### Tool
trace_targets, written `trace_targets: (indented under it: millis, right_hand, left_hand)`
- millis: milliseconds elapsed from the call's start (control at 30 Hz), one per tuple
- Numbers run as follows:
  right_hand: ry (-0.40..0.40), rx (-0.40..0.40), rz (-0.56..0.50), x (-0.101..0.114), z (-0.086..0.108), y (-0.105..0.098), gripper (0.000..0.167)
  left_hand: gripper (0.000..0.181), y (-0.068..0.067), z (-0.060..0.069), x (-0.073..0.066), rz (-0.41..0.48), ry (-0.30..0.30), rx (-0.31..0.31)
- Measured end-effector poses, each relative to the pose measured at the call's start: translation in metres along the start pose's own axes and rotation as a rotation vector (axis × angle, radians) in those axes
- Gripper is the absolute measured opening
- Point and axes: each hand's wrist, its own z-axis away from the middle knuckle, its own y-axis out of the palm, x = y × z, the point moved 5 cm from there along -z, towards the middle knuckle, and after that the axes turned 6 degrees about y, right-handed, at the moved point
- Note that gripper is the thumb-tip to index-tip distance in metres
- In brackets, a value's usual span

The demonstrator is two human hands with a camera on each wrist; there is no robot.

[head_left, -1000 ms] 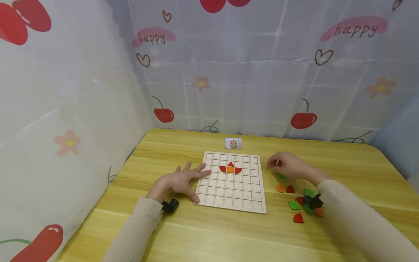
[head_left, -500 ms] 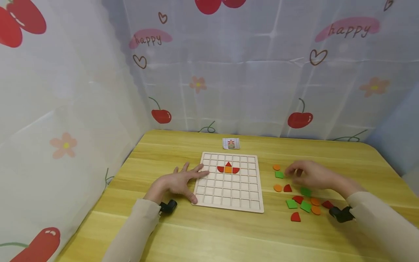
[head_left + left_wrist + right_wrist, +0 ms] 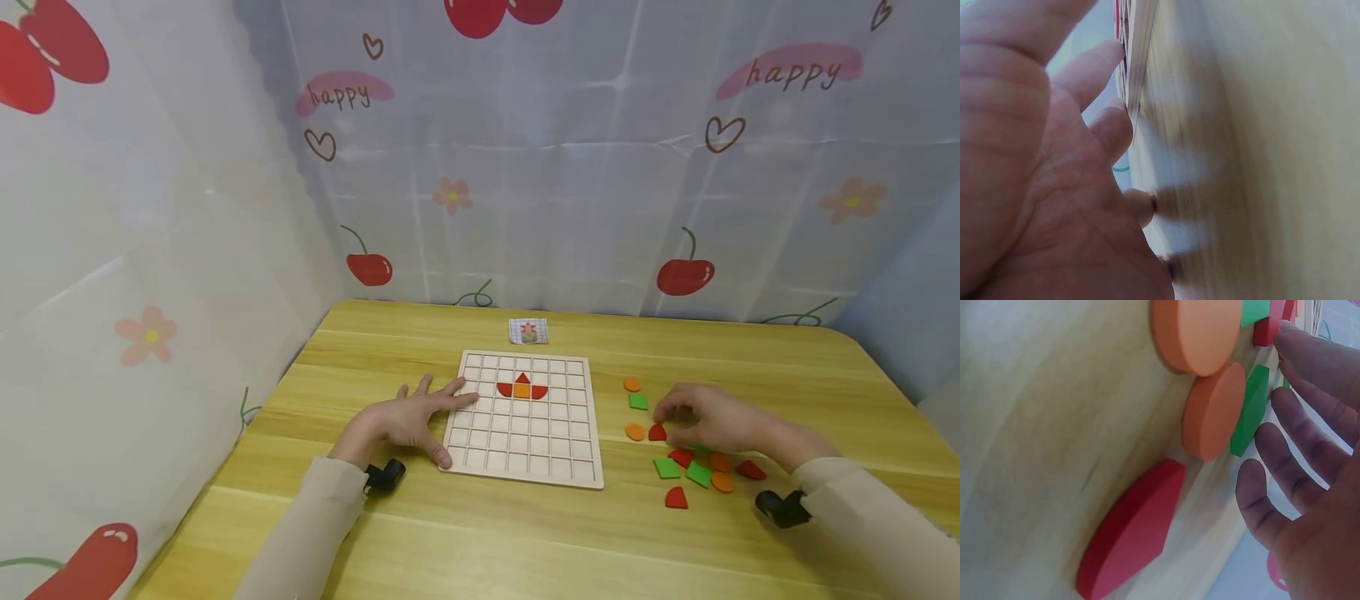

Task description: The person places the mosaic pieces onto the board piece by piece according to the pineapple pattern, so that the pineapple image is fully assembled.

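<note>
1. Board (image 3: pixel 519 477) first, since it's what everything sits around: pale wood with a grid, lying flat on the table (image 3: pixel 480 542), pretty much between the two hands
2. Pieces on it so far: a red triangle (image 3: pixel 522 378), an orange square (image 3: pixel 521 391) right below it, and a red quarter-round on each side of the square, left one (image 3: pixel 505 390) and right one (image 3: pixel 539 392)
3. Left hand (image 3: pixel 408 421) has its fingers spread wide and isn't gripping anything, index fingertip on the board's left side, thumb at the near left corner. Outer two fingers are off the board, over the table
4. Right hand (image 3: pixel 716 418) is down at the loose pieces with fingers loosely bent, thumb and index right by a red quarter-round (image 3: pixel 657 432). Honestly can't tell if they've got hold of it
5. Near that one: an orange disc (image 3: pixel 635 432) just beside it, plus a green square (image 3: pixel 638 402) and another orange disc (image 3: pixel 632 384) farther back
6. More red, green and orange bits are scattered by and under the right hand, including a red quarter-round (image 3: pixel 676 497) nearest the camera
7. Small card (image 3: pixel 528 332) with a printed grid picture lies just past the board's far edge, and behind the table there's a cherry-print curtain (image 3: pixel 525 192)
</note>
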Motion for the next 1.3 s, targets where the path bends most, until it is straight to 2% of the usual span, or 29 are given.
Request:
trace_targets:
  millis: [333, 533, 733, 933, 1300]
  right_hand:
    - [0.012, -0.004, -0.008, 0.004, -0.001, -0.001, 0.022]
    - [-0.028, -0.078, -0.011, 0.017, -0.012, -0.010, 0.026]
    - [-0.010, -0.112, 0.028, 0.030, -0.030, -0.010, 0.024]
    - [-0.039, -0.130, 0.026, 0.046, -0.053, -0.002, 0.022]
    - [-0.002, -0.086, -0.018, 0.092, -0.098, 0.017, 0.022]
  left_hand:
    - [0.107, 0.000, 0.000, 0.001, -0.001, 0.004, -0.001]
    - [0.106, 0.000, 0.001, 0.000, -0.012, -0.005, 0.000]
    - [0.107, 0.000, 0.002, -0.002, -0.013, 0.003, -0.003]
    - [0.106, 0.000, 0.000, 0.000, -0.027, 0.007, -0.007]
    - [0.106, 0.000, 0.000, 0.001, -0.012, 0.006, -0.005]
